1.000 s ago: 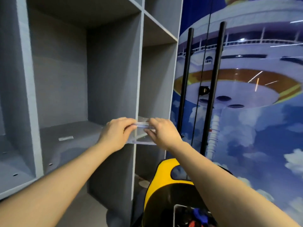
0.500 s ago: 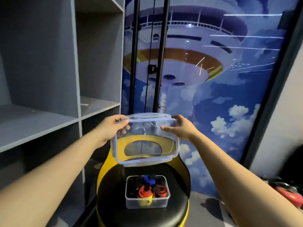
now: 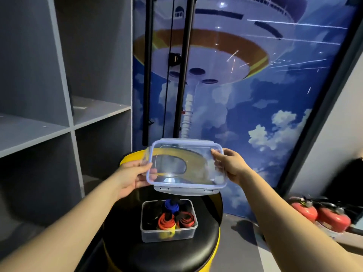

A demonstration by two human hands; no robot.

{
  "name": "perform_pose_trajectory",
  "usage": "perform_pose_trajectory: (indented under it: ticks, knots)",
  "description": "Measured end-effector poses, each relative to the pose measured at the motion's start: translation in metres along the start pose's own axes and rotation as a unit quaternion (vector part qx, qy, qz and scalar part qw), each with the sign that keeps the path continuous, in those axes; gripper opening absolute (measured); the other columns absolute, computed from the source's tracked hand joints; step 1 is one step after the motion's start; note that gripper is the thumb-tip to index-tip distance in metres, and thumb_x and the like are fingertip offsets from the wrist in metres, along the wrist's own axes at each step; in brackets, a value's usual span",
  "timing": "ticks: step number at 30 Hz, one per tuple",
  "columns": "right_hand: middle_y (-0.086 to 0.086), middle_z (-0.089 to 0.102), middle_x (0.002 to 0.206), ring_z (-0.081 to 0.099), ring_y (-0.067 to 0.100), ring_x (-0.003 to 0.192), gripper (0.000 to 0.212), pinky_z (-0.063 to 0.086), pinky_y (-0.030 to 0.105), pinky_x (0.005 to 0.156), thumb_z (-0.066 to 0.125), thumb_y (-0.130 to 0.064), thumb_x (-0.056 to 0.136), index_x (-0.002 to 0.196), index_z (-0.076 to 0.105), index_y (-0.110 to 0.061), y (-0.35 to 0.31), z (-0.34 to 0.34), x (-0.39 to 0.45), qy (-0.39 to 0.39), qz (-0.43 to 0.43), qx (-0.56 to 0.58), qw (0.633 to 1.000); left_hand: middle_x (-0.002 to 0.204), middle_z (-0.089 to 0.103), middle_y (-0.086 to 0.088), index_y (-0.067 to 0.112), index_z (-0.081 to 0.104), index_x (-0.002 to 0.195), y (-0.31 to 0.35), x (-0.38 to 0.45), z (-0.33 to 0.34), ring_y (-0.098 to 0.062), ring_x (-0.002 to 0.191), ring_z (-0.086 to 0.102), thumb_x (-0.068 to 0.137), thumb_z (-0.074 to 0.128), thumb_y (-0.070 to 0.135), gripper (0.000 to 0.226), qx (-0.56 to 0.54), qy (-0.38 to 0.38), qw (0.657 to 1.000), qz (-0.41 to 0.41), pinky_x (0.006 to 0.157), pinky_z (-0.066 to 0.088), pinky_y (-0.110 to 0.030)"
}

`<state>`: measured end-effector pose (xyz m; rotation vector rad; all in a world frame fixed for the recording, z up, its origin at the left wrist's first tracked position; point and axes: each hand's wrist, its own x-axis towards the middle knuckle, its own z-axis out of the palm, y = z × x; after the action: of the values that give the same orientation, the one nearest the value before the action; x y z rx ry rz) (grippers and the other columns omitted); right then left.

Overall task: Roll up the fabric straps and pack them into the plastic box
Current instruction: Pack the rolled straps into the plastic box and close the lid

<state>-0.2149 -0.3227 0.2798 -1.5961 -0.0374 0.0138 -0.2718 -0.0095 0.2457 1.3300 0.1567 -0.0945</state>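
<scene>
A clear plastic lid with latch flaps hangs in the air, tilted toward me. My left hand grips its left edge and my right hand grips its right edge. Below it a clear plastic box stands open on a black round stool seat. Inside lie several rolled fabric straps in red, blue, black and yellow.
A grey shelf unit fills the left side. Two black vertical poles stand behind the stool against a blue mural wall. Red fire extinguishers lie on the floor at the right.
The view swung from the shelf to the stool. Both hands carried the lid away from the shelf and lowered it toward the open box; it now lies flatter.
</scene>
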Motion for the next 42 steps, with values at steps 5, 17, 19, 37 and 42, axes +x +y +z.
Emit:
perform_pose_trajectory:
  ticks: [5, 17, 19, 37, 42]
  knots:
    - [0.008, 0.071, 0.097, 0.067, 0.021, 0.079, 0.027, 0.055, 0.032, 0.070, 0.066, -0.016, 0.095, 0.121, 0.064, -0.010, 0.043, 0.003, 0.020, -0.021, 0.095, 0.025, 0.995, 0.088, 0.073, -0.017, 0.000, 0.059, 0.121, -0.035, 0.026, -0.017, -0.019, 0.060, 0.074, 0.097, 0.060, 0.005, 0.024, -0.040, 0.055, 0.997, -0.023, 0.049, 0.058, -0.027]
    - [0.005, 0.070, 0.087, 0.057, 0.007, 0.066, 0.003, 0.048, 0.016, 0.059, 0.071, -0.013, 0.092, 0.092, 0.074, -0.012, 0.194, 0.035, 0.065, 0.099, 0.079, -0.053, 0.991, 0.084, 0.077, -0.011, 0.008, 0.064, 0.119, -0.145, 0.077, -0.045, -0.021, 0.065, 0.073, 0.097, 0.064, 0.011, 0.023, -0.038, 0.133, 0.984, -0.108, 0.057, 0.056, -0.032]
    - [0.006, 0.074, 0.096, 0.062, 0.009, 0.074, 0.008, 0.053, 0.021, 0.071, 0.071, -0.011, 0.092, 0.099, 0.075, -0.011, 0.214, 0.036, 0.077, 0.083, 0.091, -0.063, 0.990, 0.089, 0.078, -0.010, 0.010, 0.064, 0.121, -0.162, 0.089, -0.051, -0.021, 0.068, 0.072, 0.098, 0.063, 0.013, 0.023, -0.037, 0.135, 0.983, -0.119, 0.060, 0.055, -0.033]
    - [0.012, 0.065, 0.088, 0.048, 0.019, 0.058, 0.021, 0.028, 0.020, 0.042, 0.054, -0.006, 0.096, 0.102, 0.074, -0.007, 0.281, 0.027, 0.129, 0.081, 0.207, -0.052, 0.973, 0.070, 0.075, -0.008, 0.009, 0.069, 0.096, -0.210, 0.159, -0.048, -0.014, 0.050, 0.056, 0.095, 0.064, 0.008, 0.005, 0.004, 0.173, 0.979, -0.106, 0.045, 0.046, -0.021]
    - [0.012, 0.060, 0.076, 0.039, 0.014, 0.042, 0.020, 0.026, 0.019, 0.038, 0.055, -0.009, 0.097, 0.102, 0.074, -0.005, 0.283, 0.028, 0.121, 0.082, 0.216, -0.055, 0.971, 0.053, 0.066, -0.002, 0.010, 0.067, 0.104, -0.215, 0.153, -0.053, -0.014, 0.047, 0.057, 0.093, 0.068, 0.008, 0.012, 0.014, 0.183, 0.976, -0.118, 0.040, 0.045, -0.020]
